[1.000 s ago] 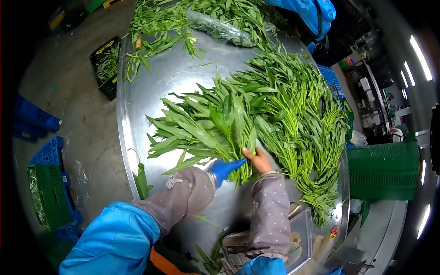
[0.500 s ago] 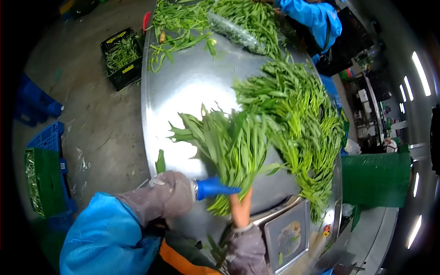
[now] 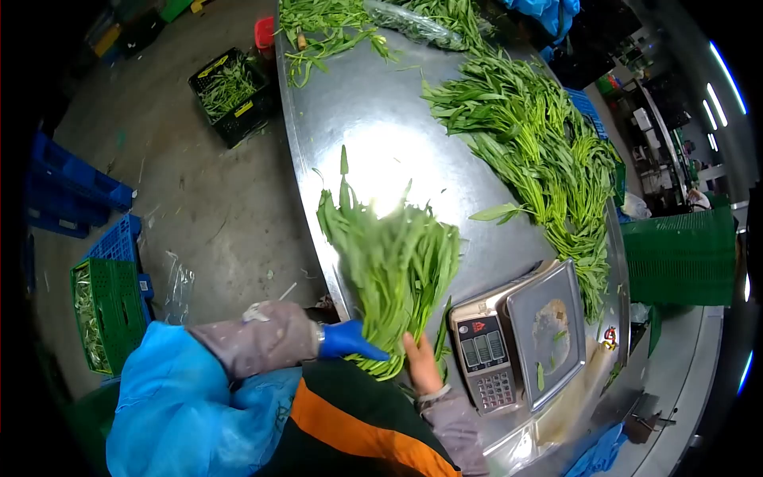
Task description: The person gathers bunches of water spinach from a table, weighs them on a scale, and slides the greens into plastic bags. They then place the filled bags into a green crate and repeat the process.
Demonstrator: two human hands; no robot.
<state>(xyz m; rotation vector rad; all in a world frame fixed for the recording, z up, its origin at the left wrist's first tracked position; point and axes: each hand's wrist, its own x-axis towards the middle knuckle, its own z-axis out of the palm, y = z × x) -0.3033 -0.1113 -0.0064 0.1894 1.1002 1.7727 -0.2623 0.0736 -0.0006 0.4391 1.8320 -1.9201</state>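
A bunch of water spinach stands stems toward me, leaves pointing away, over the near edge of the metal table. My left hand, in a blue glove, is closed round its lower stems. At the right side of the stems my bare right hand grips the same bunch, some of its fingers hidden behind the greens. A digital scale with a keypad and a flat metal pan sits just right of my right hand. Bits of leaf lie on the pan.
A long pile of water spinach runs down the table's right side. More greens and a clear plastic bag lie at the far end. Crates, one black and one green, stand on the floor at left. A co-worker's blue sleeve shows at the far right.
Both hands have brought the bunch down and closer to me. My right hand has shifted to the bunch's right side. The view has turned, so the scale's keypad now shows.
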